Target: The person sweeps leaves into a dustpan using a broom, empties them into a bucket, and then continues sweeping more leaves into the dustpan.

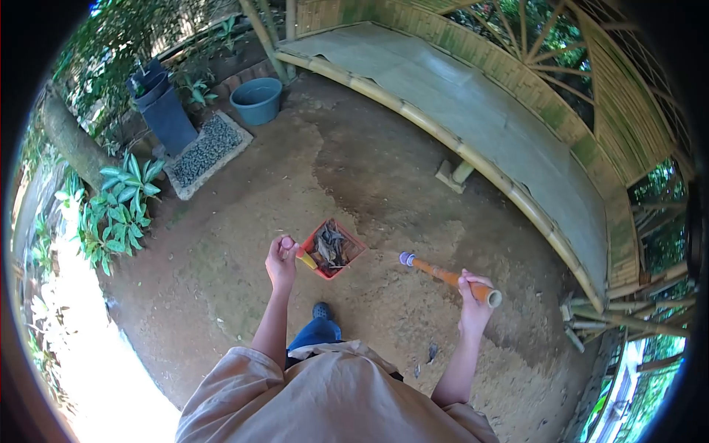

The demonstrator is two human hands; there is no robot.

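Orange dustpan [332, 249] handle (left grip [281, 260] closed)

Both bare forearms reach forward out of loose beige sleeves, elbows bent, the hands raised in front of the torso and well apart. The left hand [281, 260] is closed in a fist-like grip, knuckles up — wrist nearly straight. The right hand [473, 294] sits lower and farther out, fingers wrapped tight, the wrist cocked slightly outward.

Curved bamboo bench [473, 111] along the shelter's edge. Blue-green basin [257, 100] beside stacked dark pots [164, 111]. Gravel-filled slab [207, 151] near leafy plants [118, 207].
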